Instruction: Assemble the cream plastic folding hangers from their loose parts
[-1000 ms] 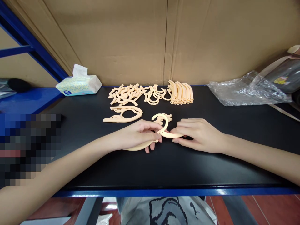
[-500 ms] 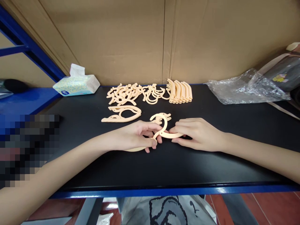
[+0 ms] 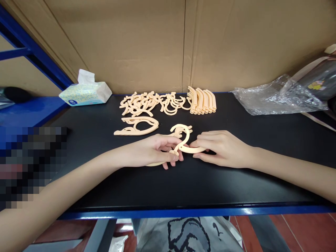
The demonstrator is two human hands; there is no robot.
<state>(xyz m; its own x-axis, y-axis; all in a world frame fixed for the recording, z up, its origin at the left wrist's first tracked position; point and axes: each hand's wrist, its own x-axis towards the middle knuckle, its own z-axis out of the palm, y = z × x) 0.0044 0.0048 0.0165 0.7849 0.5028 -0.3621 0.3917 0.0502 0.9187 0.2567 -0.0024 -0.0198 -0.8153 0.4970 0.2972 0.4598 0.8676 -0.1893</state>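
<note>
My left hand (image 3: 152, 153) and my right hand (image 3: 223, 148) meet at the middle of the black table (image 3: 183, 182). Between them lies a cream plastic hanger (image 3: 182, 134) with its hook curling up at the centre. The left fingers are closed on its left arm, the right fingers pinch its right arm. One assembled cream hanger (image 3: 136, 126) lies flat just behind my left hand. Further back is a loose pile of cream hook parts (image 3: 149, 103) and a neat row of curved cream arm pieces (image 3: 202, 101).
A tissue box (image 3: 85, 92) stands at the back left. Crumpled clear plastic (image 3: 278, 98) and a dark bag (image 3: 319, 82) sit at the back right. Brown cardboard (image 3: 157, 42) walls the back. A blue frame edge (image 3: 183, 211) runs along the table's front.
Both hands stay on the hanger. The hook end has risen slightly and the left fingers have shifted their hold on the left arm piece.
</note>
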